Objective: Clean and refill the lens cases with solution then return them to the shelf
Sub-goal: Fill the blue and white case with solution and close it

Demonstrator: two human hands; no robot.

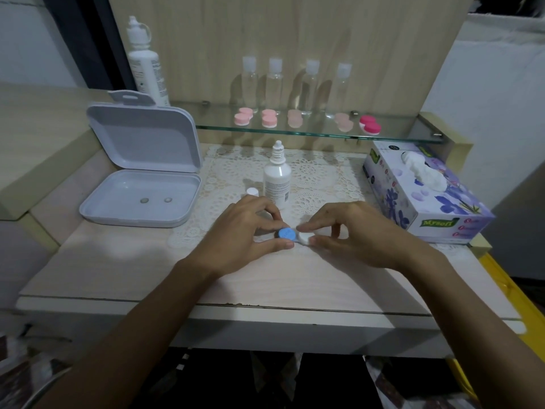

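Observation:
A lens case [295,235] with one blue cap and one white cap lies at the front edge of the lace mat. My left hand [247,234] pinches the blue cap [286,233] between thumb and fingers. My right hand [351,231] pinches the white end [303,238] of the same case. The uncapped solution bottle [277,178] stands upright just behind my hands, its small white cap [252,191] beside it. Several pink lens cases [269,118] sit in a row on the glass shelf [321,134].
An open grey plastic box [141,184] at left holds two small round lenses. A tissue box [424,190] lies at right. Clear bottles [309,84] stand behind the pink cases, and a tall white bottle [146,63] stands at the shelf's left end.

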